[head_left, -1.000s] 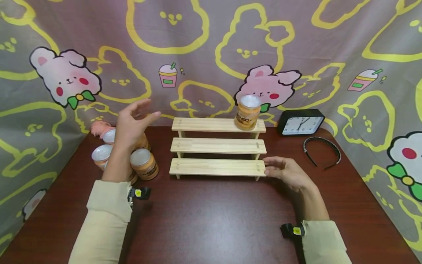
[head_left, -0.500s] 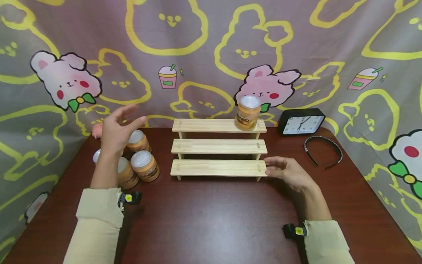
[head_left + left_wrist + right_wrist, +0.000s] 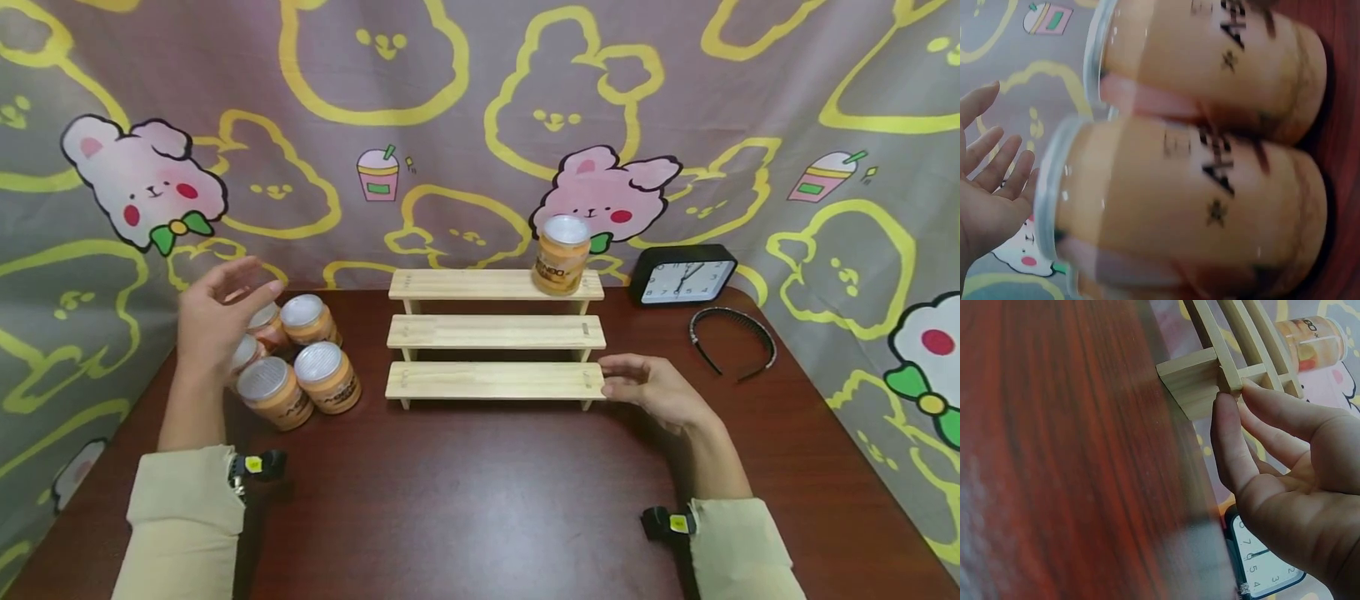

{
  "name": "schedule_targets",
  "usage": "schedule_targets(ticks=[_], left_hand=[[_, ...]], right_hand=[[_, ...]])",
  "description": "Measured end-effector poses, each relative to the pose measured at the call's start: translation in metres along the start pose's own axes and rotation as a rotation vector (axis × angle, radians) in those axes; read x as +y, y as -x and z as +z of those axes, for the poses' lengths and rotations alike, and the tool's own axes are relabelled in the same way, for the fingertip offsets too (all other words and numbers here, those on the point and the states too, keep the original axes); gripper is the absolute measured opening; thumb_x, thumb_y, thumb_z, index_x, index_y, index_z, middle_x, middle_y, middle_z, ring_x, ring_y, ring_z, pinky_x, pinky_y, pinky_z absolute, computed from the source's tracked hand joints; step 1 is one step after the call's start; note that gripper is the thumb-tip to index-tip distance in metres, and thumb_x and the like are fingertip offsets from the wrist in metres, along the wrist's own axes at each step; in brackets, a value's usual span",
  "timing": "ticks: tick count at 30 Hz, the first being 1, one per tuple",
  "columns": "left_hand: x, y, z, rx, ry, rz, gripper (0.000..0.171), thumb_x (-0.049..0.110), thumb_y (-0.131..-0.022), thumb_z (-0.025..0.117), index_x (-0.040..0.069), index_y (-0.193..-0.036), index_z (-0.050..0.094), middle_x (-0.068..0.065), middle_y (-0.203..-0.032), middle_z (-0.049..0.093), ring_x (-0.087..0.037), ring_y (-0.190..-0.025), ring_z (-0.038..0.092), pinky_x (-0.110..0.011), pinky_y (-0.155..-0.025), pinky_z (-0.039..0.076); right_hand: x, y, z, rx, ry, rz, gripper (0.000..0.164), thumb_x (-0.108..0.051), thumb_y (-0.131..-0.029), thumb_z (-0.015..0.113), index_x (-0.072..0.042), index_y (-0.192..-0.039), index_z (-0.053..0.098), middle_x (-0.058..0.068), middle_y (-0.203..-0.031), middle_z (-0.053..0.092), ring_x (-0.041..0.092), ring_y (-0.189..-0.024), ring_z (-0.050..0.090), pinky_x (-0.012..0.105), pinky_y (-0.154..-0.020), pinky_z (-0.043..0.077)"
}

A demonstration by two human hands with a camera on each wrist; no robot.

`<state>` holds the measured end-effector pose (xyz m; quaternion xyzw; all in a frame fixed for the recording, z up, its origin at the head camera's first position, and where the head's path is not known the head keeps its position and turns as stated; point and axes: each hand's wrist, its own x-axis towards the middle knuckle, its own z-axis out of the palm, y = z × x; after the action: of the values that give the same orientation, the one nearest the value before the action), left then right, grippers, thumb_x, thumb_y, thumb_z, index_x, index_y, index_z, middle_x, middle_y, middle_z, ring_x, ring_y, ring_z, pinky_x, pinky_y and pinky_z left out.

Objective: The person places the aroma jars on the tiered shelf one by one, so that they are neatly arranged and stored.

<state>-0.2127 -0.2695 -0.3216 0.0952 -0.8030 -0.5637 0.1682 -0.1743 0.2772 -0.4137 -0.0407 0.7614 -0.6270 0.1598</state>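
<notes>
My left hand [image 3: 213, 321] hovers with fingers spread at the left of a cluster of orange-labelled cans with pale lids. The front cans include one at left [image 3: 276, 396] and one at right [image 3: 328, 379]; the hand partly hides others. In the left wrist view, the fingers [image 3: 1013, 165] are apart from the lid of the nearest can [image 3: 1179, 206]. My right hand [image 3: 660, 392] pinches the right end of the lowest step of a three-tier wooden display stand [image 3: 491, 381] between thumb and fingers. One orange can [image 3: 561, 257] stands upright on the top step's right end.
A black-framed clock [image 3: 684, 277] stands at the back right of the brown table [image 3: 480, 500]. In front of it lies a dark headband [image 3: 768, 342]. A patterned cloth [image 3: 450, 108] hangs behind and at both sides.
My left hand has moved left and down past the cans, uncovering more of them. The right hand has stayed at the stand's lowest step.
</notes>
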Motion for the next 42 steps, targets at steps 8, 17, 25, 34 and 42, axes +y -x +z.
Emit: schedule_targets(ticks=[8, 17, 25, 34, 42], left_hand=[[-0.017, -0.006, -0.012, 0.000, 0.021, -0.016, 0.053, 0.023, -0.088, 0.082, 0.017, -0.137, 0.064, 0.012, -0.116, 0.063, -0.010, -0.110, 0.056, -0.009, -0.080, 0.046], [-0.038, -0.016, -0.031, -0.042, -0.161, -0.033, 0.068, 0.038, -0.090, 0.078, 0.015, -0.148, 0.054, 0.016, -0.118, 0.061, 0.000, -0.104, 0.054, -0.013, -0.086, 0.045], [-0.052, -0.027, -0.038, -0.115, -0.226, -0.029, 0.074, 0.043, -0.088, 0.079, 0.010, -0.148, 0.052, 0.016, -0.114, 0.058, -0.002, -0.102, 0.052, -0.010, -0.076, 0.042], [-0.062, -0.038, -0.035, -0.193, -0.291, -0.062, 0.078, 0.047, -0.088, 0.078, 0.009, -0.148, 0.048, -0.011, -0.138, 0.052, -0.025, -0.119, 0.047, -0.024, -0.086, 0.041], [-0.070, -0.042, -0.038, -0.286, -0.365, -0.094, 0.090, 0.048, -0.090, 0.075, 0.001, -0.155, 0.036, -0.031, -0.150, 0.038, -0.042, -0.127, 0.041, -0.036, -0.087, 0.043]], right_hand=[[-0.001, 0.000, -0.001, 0.018, 0.002, 0.011, 0.054, 0.003, -0.092, 0.070, 0.017, -0.139, 0.046, 0.029, -0.128, 0.060, 0.010, -0.102, 0.066, 0.026, -0.085, 0.056], [0.001, -0.001, 0.000, 0.002, 0.002, -0.003, 0.054, 0.002, -0.092, 0.070, 0.019, -0.138, 0.046, 0.028, -0.127, 0.061, 0.010, -0.102, 0.066, 0.026, -0.086, 0.056], [0.001, -0.001, -0.001, 0.021, 0.009, 0.012, 0.053, 0.003, -0.092, 0.071, 0.017, -0.137, 0.047, 0.025, -0.123, 0.064, 0.011, -0.101, 0.066, 0.026, -0.085, 0.056], [-0.001, 0.000, -0.001, 0.006, -0.002, -0.003, 0.053, 0.004, -0.092, 0.069, 0.019, -0.137, 0.046, 0.027, -0.124, 0.062, 0.010, -0.100, 0.066, 0.026, -0.085, 0.056], [0.000, 0.000, 0.000, 0.015, 0.015, 0.001, 0.053, 0.003, -0.092, 0.071, 0.017, -0.137, 0.048, 0.028, -0.125, 0.062, 0.011, -0.102, 0.066, 0.026, -0.086, 0.056]])
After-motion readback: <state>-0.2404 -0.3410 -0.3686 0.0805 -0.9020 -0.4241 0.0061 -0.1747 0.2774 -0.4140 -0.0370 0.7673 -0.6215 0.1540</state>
